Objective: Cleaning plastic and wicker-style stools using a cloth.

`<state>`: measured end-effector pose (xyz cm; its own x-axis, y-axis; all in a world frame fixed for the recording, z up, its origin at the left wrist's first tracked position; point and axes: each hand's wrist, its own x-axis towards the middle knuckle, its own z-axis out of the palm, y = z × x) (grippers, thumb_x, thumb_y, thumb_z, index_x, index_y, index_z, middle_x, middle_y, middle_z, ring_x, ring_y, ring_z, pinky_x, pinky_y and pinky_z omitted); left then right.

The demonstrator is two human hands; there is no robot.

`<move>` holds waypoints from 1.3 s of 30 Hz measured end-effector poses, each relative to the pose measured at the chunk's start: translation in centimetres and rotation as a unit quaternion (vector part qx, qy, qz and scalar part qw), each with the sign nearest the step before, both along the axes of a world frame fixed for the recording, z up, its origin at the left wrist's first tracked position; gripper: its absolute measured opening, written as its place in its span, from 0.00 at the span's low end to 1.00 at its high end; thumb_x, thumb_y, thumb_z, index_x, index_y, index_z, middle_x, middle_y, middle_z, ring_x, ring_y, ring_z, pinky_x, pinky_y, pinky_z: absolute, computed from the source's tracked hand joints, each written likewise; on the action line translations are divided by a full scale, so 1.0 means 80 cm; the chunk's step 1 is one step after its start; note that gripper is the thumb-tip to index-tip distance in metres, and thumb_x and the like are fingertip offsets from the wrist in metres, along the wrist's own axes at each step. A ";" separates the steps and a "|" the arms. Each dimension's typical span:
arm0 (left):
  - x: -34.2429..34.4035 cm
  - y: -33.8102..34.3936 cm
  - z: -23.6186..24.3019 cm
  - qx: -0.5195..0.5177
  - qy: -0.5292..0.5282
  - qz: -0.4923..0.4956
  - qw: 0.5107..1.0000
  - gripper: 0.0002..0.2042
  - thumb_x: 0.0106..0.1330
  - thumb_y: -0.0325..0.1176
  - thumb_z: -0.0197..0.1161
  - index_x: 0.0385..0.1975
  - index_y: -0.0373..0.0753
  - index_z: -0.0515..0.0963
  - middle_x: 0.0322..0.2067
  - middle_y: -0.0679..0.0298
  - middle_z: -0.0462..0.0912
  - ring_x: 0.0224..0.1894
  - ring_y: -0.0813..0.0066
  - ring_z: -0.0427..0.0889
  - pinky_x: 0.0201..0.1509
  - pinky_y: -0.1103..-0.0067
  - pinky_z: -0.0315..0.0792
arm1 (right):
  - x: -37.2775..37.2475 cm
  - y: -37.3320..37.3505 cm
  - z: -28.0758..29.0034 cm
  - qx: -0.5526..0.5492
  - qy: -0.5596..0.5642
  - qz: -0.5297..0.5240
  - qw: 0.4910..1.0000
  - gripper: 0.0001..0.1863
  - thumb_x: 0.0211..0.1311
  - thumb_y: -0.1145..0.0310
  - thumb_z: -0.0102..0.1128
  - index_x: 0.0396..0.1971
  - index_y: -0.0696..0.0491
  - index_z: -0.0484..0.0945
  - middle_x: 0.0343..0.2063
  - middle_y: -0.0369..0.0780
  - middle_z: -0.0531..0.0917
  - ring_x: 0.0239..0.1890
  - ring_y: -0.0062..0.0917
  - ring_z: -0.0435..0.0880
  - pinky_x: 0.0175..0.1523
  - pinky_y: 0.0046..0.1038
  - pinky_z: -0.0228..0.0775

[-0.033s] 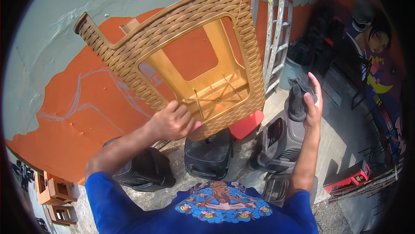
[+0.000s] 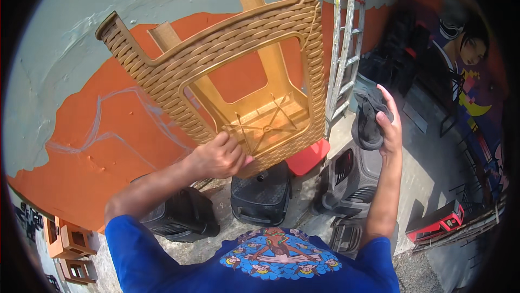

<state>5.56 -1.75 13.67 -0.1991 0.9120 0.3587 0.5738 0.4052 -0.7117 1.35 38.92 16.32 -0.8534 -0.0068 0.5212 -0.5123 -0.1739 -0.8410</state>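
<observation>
While the left hand (image 2: 219,157) grips the upturned stool's (image 2: 238,71) rim, the right hand (image 2: 389,125) clutches a dark cloth (image 2: 369,122).

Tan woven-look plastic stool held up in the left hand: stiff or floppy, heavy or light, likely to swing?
Probably light: the left hand alone holds the tan stool up by one rim edge. Likely stiff, since its legs and ribbed underside keep their shape while tilted. Gripped off-centre at the rim, it may tend to swing or twist. The right hand holds a dark cloth, so gives no support.

Blue short-sleeved T-shirt (image 2: 162,255), colourful round printed figure motif on chest; forearms bare.
</observation>
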 end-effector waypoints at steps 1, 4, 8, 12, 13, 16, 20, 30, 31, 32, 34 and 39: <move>-0.007 0.000 -0.012 0.000 0.007 -0.011 1.000 0.17 0.63 0.39 0.63 0.13 0.41 0.73 0.15 0.69 0.67 0.22 0.73 0.69 0.30 0.74 0.60 | -0.016 0.008 0.008 -0.001 -0.036 0.077 0.996 0.49 0.49 0.62 0.76 0.70 0.57 0.58 0.49 0.45 0.81 0.50 0.28 0.82 0.58 0.26 0.72; -0.012 -0.010 -0.046 -0.096 0.004 -0.035 0.995 0.18 0.68 0.40 0.59 0.15 0.40 0.76 0.15 0.69 0.71 0.23 0.73 0.71 0.32 0.74 0.61 | -0.073 -0.015 -0.005 0.080 -0.119 0.153 0.978 0.49 0.51 0.62 0.76 0.70 0.58 0.57 0.60 0.44 0.72 0.57 0.26 0.75 0.62 0.27 0.68; -0.011 -0.042 -0.088 -0.085 -0.108 -0.072 0.988 0.19 0.67 0.43 0.59 0.14 0.42 0.75 0.14 0.71 0.71 0.22 0.72 0.73 0.34 0.73 0.64 | -0.102 -0.066 -0.088 0.105 -0.219 0.251 0.937 0.31 0.46 0.68 0.79 0.51 0.57 0.75 0.41 0.34 0.82 0.46 0.21 0.80 0.56 0.24 0.71; 0.011 -0.060 -0.145 -0.031 -0.167 -0.087 0.982 0.19 0.65 0.44 0.62 0.12 0.44 0.73 0.13 0.72 0.68 0.21 0.74 0.72 0.32 0.74 0.63 | -0.099 -0.092 -0.136 0.169 -0.178 0.283 0.927 0.27 0.44 0.65 0.82 0.43 0.55 0.76 0.37 0.31 0.82 0.40 0.17 0.80 0.48 0.23 0.73; 0.016 -0.064 -0.161 -0.005 -0.192 -0.083 0.978 0.19 0.64 0.45 0.63 0.12 0.45 0.72 0.13 0.72 0.67 0.21 0.74 0.71 0.31 0.74 0.63 | -0.098 -0.101 -0.133 0.169 -0.179 0.287 0.926 0.27 0.44 0.65 0.82 0.43 0.55 0.76 0.37 0.31 0.82 0.40 0.17 0.80 0.48 0.23 0.73; 0.021 -0.065 -0.203 0.020 -0.148 -0.012 0.989 0.19 0.64 0.44 0.63 0.12 0.46 0.72 0.12 0.72 0.67 0.20 0.75 0.71 0.31 0.76 0.63 | -0.082 -0.130 -0.103 0.245 -0.142 0.252 0.925 0.27 0.42 0.64 0.83 0.40 0.56 0.75 0.35 0.33 0.82 0.37 0.18 0.80 0.44 0.24 0.74; -0.008 -0.056 -0.235 0.228 -0.206 0.099 0.946 0.10 0.61 0.34 0.65 0.21 0.41 0.74 0.24 0.64 0.74 0.30 0.68 0.75 0.34 0.70 0.69 | -0.040 -0.171 -0.034 0.430 0.017 0.175 0.885 0.29 0.36 0.64 0.80 0.37 0.59 0.73 0.29 0.44 0.81 0.33 0.28 0.84 0.39 0.31 0.73; -0.022 -0.228 -0.339 0.816 -0.440 0.240 0.289 0.21 0.70 0.50 0.58 0.44 0.35 0.79 0.37 0.55 0.85 0.38 0.66 0.85 0.44 0.70 0.79 | -0.017 -0.118 -0.003 0.599 0.203 0.105 0.767 0.28 0.27 0.82 0.64 0.38 0.57 0.72 0.32 0.47 0.78 0.38 0.48 0.80 0.38 0.41 0.73; -0.024 -0.294 -0.355 0.858 -0.491 0.064 0.139 0.30 0.70 0.63 0.51 0.47 0.38 0.78 0.41 0.57 0.84 0.42 0.64 0.85 0.46 0.68 0.80 | -0.014 -0.120 0.009 0.603 0.211 0.122 0.759 0.26 0.28 0.83 0.62 0.37 0.58 0.71 0.33 0.47 0.77 0.38 0.49 0.79 0.39 0.42 0.73; -0.058 -0.278 -0.299 0.794 -0.601 0.036 0.083 0.38 0.66 0.71 0.47 0.54 0.38 0.75 0.48 0.55 0.81 0.49 0.62 0.82 0.53 0.63 0.77 | -0.019 -0.100 -0.005 0.610 0.194 0.120 0.759 0.26 0.28 0.83 0.62 0.37 0.58 0.71 0.33 0.47 0.77 0.38 0.49 0.79 0.39 0.42 0.73; -0.085 -0.249 -0.239 0.703 -0.700 -0.079 0.100 0.45 0.65 0.75 0.40 0.66 0.39 0.64 0.55 0.49 0.76 0.57 0.57 0.77 0.62 0.63 0.71 | -0.032 -0.083 -0.030 0.596 0.210 0.115 0.766 0.25 0.29 0.84 0.60 0.37 0.58 0.71 0.33 0.48 0.77 0.38 0.51 0.78 0.39 0.43 0.72; -0.094 -0.170 -0.226 0.647 -0.740 -0.106 0.152 0.47 0.62 0.76 0.44 0.69 0.42 0.58 0.55 0.51 0.74 0.54 0.59 0.77 0.58 0.66 0.72 | -0.042 -0.047 -0.122 0.626 0.146 0.103 0.759 0.23 0.35 0.88 0.55 0.38 0.58 0.73 0.38 0.44 0.79 0.43 0.43 0.76 0.48 0.38 0.71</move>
<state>-1.93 -15.37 -4.44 -0.9498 0.3115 -0.0294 -0.1848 -0.4827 0.8561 -2.02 35.17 6.55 -0.6161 -0.7706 0.1632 -0.7793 0.5662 -0.2684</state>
